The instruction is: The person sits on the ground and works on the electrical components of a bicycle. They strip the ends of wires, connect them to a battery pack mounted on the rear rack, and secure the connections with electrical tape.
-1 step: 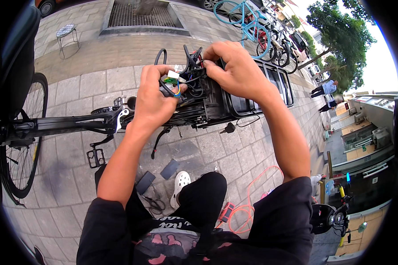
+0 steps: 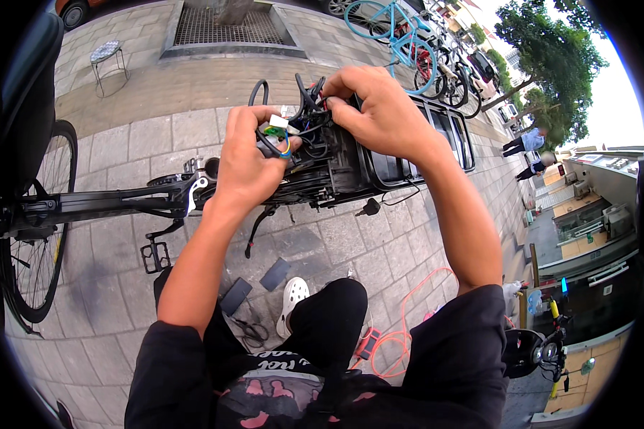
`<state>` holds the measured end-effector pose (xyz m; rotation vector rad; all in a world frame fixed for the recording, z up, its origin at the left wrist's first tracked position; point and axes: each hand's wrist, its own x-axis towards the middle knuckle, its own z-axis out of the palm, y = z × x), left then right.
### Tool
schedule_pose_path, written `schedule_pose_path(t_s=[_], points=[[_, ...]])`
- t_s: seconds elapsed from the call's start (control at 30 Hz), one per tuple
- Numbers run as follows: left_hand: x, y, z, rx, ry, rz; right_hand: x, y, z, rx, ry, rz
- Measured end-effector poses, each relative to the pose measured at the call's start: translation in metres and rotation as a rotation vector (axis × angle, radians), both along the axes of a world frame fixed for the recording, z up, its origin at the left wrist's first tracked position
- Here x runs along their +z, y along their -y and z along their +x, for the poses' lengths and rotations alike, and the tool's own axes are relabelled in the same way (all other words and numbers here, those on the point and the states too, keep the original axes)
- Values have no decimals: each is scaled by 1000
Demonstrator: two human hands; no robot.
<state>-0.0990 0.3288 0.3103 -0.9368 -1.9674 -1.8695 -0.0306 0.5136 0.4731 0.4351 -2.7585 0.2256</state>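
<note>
My left hand (image 2: 250,157) is closed round a bundle of wires with a white plug connector (image 2: 279,122), a green piece and blue and yellow leads at its fingertips. With thumb and index finger together, my right hand (image 2: 383,114) pinches at dark cables beside a bit of red; its fingertips cover the exact piece. Black looped cables (image 2: 262,89) rise between and behind the hands. They come out of the open middle of a black bicycle, whose frame tube (image 2: 114,198) runs left and whose rear rack (image 2: 390,168) lies right, below my right hand.
A key (image 2: 371,207) hangs below the rack. Dark flat pads (image 2: 274,274), scissors (image 2: 254,331) and an orange cable (image 2: 406,314) lie on the paving by my white shoe (image 2: 293,297). A stool (image 2: 109,61), parked bicycles (image 2: 408,43) and two people (image 2: 529,143) are farther off.
</note>
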Motion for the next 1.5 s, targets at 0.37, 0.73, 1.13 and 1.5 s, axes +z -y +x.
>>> schedule_pose_path(t_s=[0.37, 0.73, 1.13, 1.5], points=[[7, -3, 6, 56, 29, -106, 3, -3, -17, 12, 170, 37], [7, -13, 13, 176, 42, -159, 10, 2, -17, -74, 363, 67], [6, -14, 12, 212, -76, -90, 0, -2, -22, -15, 363, 83], [14, -7, 7, 297, -428, -256, 16, 18, -18, -154, 417, 126]])
